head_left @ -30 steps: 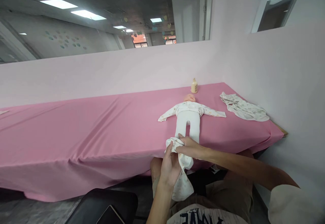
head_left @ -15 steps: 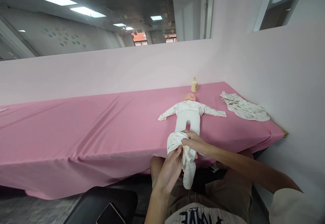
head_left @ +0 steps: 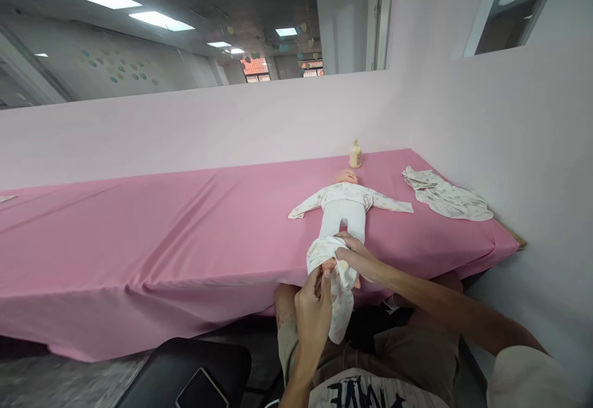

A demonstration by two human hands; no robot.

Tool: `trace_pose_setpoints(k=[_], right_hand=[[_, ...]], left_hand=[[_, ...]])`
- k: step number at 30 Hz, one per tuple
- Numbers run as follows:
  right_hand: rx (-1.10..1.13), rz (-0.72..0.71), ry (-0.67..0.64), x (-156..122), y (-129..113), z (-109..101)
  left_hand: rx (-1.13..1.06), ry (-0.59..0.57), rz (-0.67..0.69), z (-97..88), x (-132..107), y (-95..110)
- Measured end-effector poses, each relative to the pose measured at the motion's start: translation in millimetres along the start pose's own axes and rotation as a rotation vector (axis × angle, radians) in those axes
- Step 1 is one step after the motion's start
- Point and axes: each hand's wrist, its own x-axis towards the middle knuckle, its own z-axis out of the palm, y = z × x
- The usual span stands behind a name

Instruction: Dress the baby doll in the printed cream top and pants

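A baby doll (head_left: 346, 212) lies on its back on the pink cloth, arms spread, in a white patterned top and white lower-body covering. Light patterned baby pants (head_left: 341, 309) are bunched round one lower leg, and their other part hangs past the table edge. The doll's bare foot (head_left: 329, 264) shows at the cloth opening. My left hand (head_left: 314, 309) is closed in a pinch at the cloth edge, its fingertips touching or close beside that foot. My right hand (head_left: 356, 256) grips the bunched pants from the right, its fingertips partly hidden in the fabric.
A cream pump bottle (head_left: 355, 155) stands behind the doll's head. A crumpled patterned garment (head_left: 447, 195) lies at the right end of the pink-covered table (head_left: 185, 229). A phone (head_left: 202, 389) rests on a black seat (head_left: 185, 358) at lower left. Walls border the back and right.
My left hand has turned more upright and shifted slightly, and the toes show more clearly at the cloth opening. My right hand has moved slightly up and right. The hanging pants have swung slightly left.
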Motion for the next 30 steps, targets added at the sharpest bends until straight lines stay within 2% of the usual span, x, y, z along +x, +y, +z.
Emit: trace_pose_setpoints(k=[4,7,10,14,17,20,23,27,30], right_hand=[[0.067,0.029,0.113,6,9,0],[0.019,-0.001,0.172,11,14,-2],[-0.068,-0.021,0.177,20,15,-7],[-0.103,-0.001,0.108,40,12,-22],[-0.070,-0.042,0.019,56,13,-34],[-0.081,-0.093,-0.036,68,18,-42],[-0.123,-0.135,-0.072,77,26,-46],[-0.158,-0.091,-0.088,84,33,-47],[-0.273,-0.079,0.008,77,36,-41]], left_hand=[[-0.082,0.133,0.071,1.6,4,-11],[-0.072,0.151,0.156,6.5,8,-23],[0.025,0.165,0.242,12.3,16,-32],[0.216,0.171,0.342,14.9,33,-36],[0.164,0.161,0.376,11.8,45,-35],[0.062,0.136,0.349,7.0,52,-36],[0.062,0.134,0.312,2.8,52,-40],[0.209,0.154,0.344,-4.6,53,-51],[0.526,0.171,0.445,-15.0,55,-62]])
